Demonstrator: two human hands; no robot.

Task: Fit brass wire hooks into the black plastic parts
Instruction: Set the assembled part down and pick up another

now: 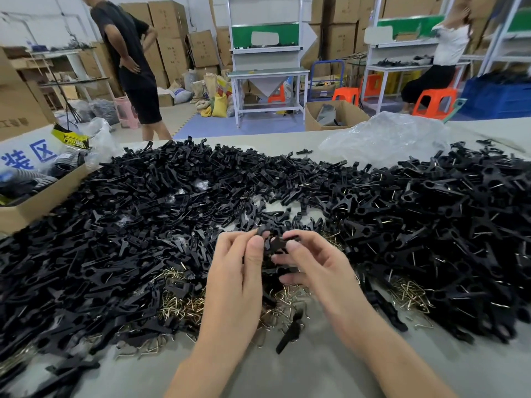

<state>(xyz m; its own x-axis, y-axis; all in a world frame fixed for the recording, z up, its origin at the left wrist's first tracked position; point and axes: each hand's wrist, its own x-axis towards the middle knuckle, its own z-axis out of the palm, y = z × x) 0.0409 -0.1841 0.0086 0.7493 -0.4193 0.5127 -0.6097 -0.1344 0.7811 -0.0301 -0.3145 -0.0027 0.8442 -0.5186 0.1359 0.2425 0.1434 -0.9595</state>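
A black plastic part is being pinched between the fingertips of the left hand and the right hand, one from each side. Its long axis cannot be told, since fingers are covering it; a hook in it is not being seen. The loose brass wire hooks are lying just below this part, toward the person, about equally near both hands.

Bare table nearest the body; beyond, heaps of black plastic parts, brass wire hooks.
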